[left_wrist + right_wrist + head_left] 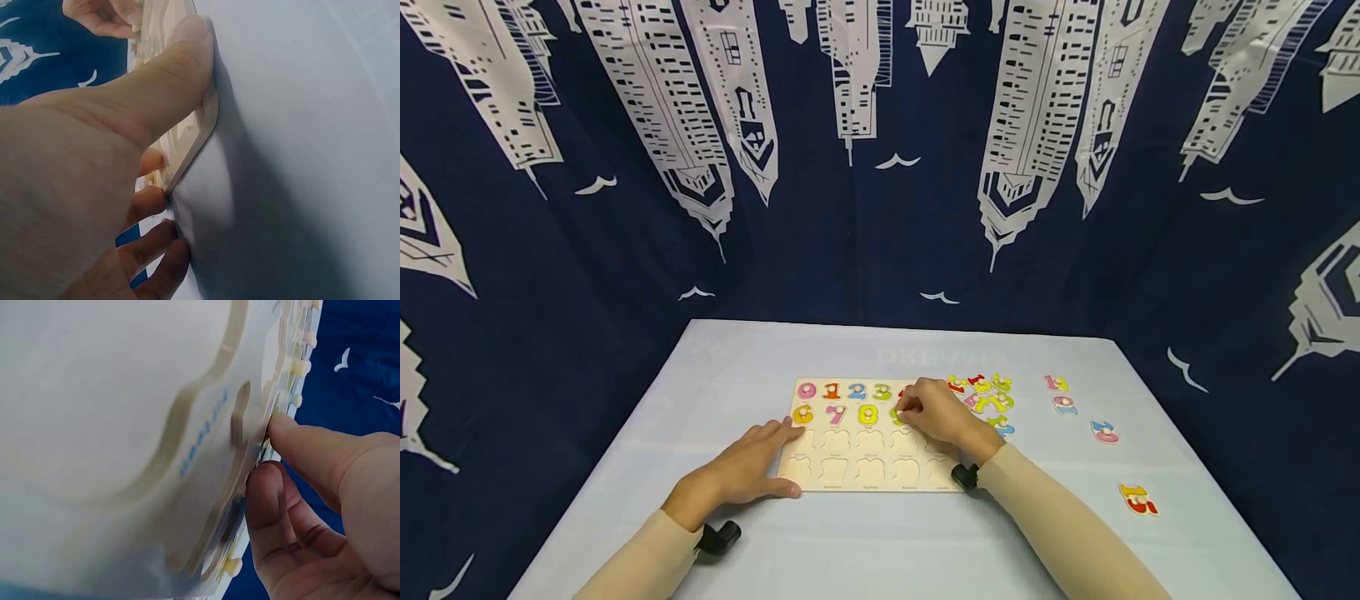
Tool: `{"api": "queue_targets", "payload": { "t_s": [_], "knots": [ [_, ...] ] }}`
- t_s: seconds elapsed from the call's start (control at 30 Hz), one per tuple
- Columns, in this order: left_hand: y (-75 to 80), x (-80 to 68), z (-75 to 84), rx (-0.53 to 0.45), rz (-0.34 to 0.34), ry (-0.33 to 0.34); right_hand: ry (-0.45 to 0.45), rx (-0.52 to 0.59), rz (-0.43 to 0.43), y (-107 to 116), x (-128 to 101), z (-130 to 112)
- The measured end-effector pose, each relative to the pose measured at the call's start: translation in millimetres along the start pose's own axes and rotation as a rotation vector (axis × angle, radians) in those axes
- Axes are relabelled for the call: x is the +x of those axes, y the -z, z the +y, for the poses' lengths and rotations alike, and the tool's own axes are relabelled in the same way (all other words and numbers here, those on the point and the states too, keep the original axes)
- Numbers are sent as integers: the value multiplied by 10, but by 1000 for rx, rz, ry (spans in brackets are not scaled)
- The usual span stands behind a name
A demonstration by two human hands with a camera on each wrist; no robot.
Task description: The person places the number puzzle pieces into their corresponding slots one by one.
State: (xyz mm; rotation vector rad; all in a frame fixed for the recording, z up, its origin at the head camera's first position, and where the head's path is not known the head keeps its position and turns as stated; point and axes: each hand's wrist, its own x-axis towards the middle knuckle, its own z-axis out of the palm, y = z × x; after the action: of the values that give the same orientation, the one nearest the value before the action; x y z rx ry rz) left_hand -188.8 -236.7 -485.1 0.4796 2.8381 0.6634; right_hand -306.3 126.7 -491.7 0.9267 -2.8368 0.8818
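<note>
A wooden number puzzle board [820, 493] lies on the table, its upper slots filled with colored numbers 0 to 3 and 6 to 8. My left hand [737, 467] rests spread at the board's left side; in the left wrist view its thumb [178, 62] lies over the front edge and the fingertips touch the side edge. Over the second row, my right hand [943, 417] pinches a green number 9 piece [895, 413] between thumb and fingers, at its slot. Part of that piece, and the board's right end, are hidden behind the hand.
Several loose number pieces [1000, 402] lie in a cluster right of the board. Farther right are a pink and yellow piece [1056, 383], two blue and pink ones [1104, 432], and a red and yellow piece [1138, 500]. A dark blue patterned curtain [850, 233] surrounds the white table [850, 550].
</note>
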Motion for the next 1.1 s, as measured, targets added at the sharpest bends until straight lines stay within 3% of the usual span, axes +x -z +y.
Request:
{"api": "queue_targets", "payload": {
  "t_s": [0.2, 0.4, 0.53, 0.87, 1.1],
  "knots": [
    [5, -8, 2, -14, 0, -3, -50, 6, 5, 102, -78, 60],
    [0, -14, -5, -9, 6, -11, -94, 2, 60, 369, -239, 238],
    [3, -8, -5, -9, 7, -15, -125, -23, 128, 541, -390, 486],
    [17, -19, 13, -10, 5, -7, -270, -92, 206, 1023, -865, 1100],
    [17, -16, 29, -8, 1, -3, -356, -82, 155, 1329, -1212, 1536]
  ]
}}
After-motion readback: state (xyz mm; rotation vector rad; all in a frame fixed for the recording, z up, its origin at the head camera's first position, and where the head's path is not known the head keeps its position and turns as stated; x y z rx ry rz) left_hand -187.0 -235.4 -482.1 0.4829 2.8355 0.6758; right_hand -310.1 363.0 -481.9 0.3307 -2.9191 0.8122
